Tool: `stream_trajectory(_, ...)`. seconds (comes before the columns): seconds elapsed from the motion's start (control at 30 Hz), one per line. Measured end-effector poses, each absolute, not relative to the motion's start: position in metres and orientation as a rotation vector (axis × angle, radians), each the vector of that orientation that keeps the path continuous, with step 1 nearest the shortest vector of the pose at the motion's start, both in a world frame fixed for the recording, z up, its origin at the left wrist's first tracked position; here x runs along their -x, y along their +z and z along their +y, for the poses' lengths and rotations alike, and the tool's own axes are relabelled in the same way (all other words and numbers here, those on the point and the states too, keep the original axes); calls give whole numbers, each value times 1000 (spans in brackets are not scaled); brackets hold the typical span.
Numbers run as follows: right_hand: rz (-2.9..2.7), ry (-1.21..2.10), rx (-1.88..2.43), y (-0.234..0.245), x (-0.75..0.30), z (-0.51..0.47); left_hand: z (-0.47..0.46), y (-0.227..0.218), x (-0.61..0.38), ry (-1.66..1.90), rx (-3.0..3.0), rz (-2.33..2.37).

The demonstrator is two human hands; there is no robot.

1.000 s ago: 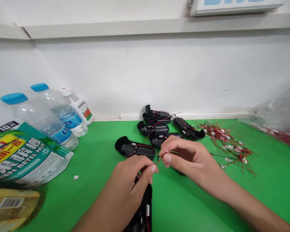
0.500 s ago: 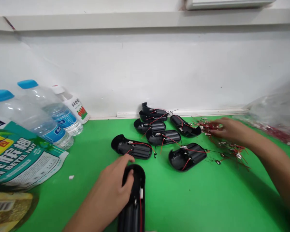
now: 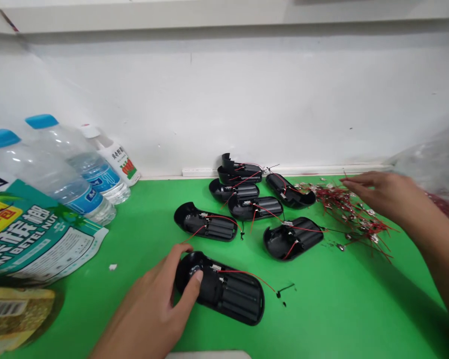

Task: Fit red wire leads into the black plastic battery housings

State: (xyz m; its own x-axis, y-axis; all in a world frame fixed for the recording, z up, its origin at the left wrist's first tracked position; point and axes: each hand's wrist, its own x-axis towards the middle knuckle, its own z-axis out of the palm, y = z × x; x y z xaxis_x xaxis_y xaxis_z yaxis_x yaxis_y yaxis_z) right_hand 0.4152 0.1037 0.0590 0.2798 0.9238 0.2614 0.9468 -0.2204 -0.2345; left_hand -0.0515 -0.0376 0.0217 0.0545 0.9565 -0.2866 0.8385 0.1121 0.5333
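Observation:
My left hand grips the rounded end of a black plastic battery housing, thumb inside the shell and fingers along its outer edge. A red wire runs from a small white connector across this housing, with a short black wire end beyond its right side. My right hand is raised over a pile of loose red wires with small silvery metal tabs. Its fingertips are pinched together, and a thin bit of red wire shows at them. Several similar black housings with red wires lie beyond my left hand.
Two clear water bottles and a white bottle stand at the left. A teal betel nut bag and a yellow packet lie nearer. A clear plastic bag sits at the far right, against the white wall.
The housing in my left hand has turned from lengthwise to crosswise, its compartment end now pointing right. My right hand has lifted off the wire pile and moved right.

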Motion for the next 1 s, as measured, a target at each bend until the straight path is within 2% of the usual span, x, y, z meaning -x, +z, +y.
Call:
stream_trajectory(0.17,-1390,-129,1864,88,-369,77,-34,30,55,605,-2049,1801)
stream_trajectory(0.33,-1618,625,1380,93,-277,45,-11,66,35,973,-2304,1569)
stream_trajectory(0.43,-1648,1139,1057,83,-235,35,2,79,20,942,-2194,1319)
stream_trajectory(0.53,-1579,1409,875,76,-217,29,9,78,11,850,-2077,1154)
stream_trajectory(0.8,-1588,1488,829,72,-217,23,10,67,6,772,-1960,1033)
stream_trajectory(1.0,-1686,1290,915,66,-210,17,11,64,8,826,-2100,1014)
